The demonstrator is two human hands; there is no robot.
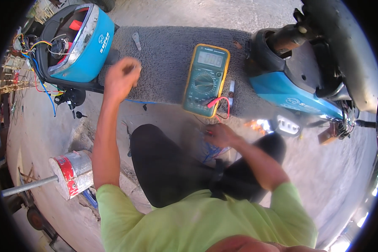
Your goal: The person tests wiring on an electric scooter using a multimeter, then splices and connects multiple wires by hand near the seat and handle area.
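Observation:
My left hand (122,77) is raised over the left end of the grey carpeted board, beside the blue scooter body part. Its fingers are curled in, and anything inside them is hidden. Low in front of my knees, my right hand (221,135) is closed on a red test probe (208,132), mostly covered by the fingers. Just beyond it lies a green multimeter (205,80) in a yellow case, its display lit. A red lead (217,101) is plugged into its lower end. Tangled blue wires (212,152) show under my right hand, partly hidden.
A blue scooter front section (290,90) stands at the right of the grey carpet (164,54). On the carpet lie a flat metal wrench-like piece (136,41) and a small metal strip (231,92). Loose coloured wires (40,84) hang at left. A red-and-white bucket (73,174) with a pole lies lower left.

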